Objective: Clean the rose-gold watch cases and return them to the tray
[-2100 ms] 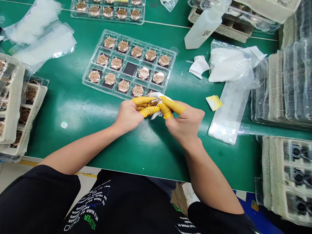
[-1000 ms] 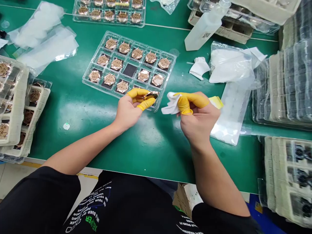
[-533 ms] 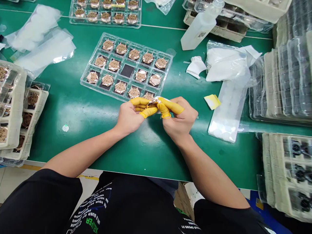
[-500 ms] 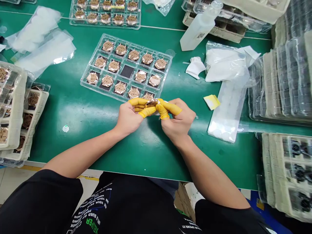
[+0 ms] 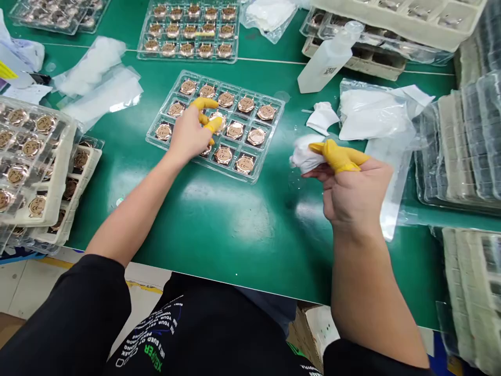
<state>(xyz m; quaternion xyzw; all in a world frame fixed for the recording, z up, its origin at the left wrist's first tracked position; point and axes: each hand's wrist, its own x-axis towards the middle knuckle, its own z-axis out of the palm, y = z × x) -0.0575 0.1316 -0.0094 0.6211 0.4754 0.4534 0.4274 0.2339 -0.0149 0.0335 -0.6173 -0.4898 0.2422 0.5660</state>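
Observation:
My left hand [image 5: 193, 125], in yellow finger cots, is over the clear plastic tray [image 5: 255, 175]. Its fingers are spread around a rose-gold watch case [image 5: 218, 121] in the middle pocket, with the thumb over the case's lower edge; whether it still bears on it I cannot tell. Similar watch cases lie back side up in the other pockets, some partly behind my hand. To the right, above the table, my right hand [image 5: 348, 177] pinches a crumpled white cloth [image 5: 306, 154] between fingers in yellow cots.
A second tray of watch cases [image 5: 188, 31] lies at the back. Stacked trays [image 5: 35, 162] stand at the left, more trays [image 5: 462, 146] at the right. A white squeeze bottle [image 5: 324, 65], a bag of white wipes [image 5: 368, 112] and a crumpled wipe [image 5: 323, 119] lie behind my right hand.
My hands have parted. The left moved up and left with the watch case to the tray's formerly empty pocket; the right moved right with the white cloth. The view has shifted slightly.

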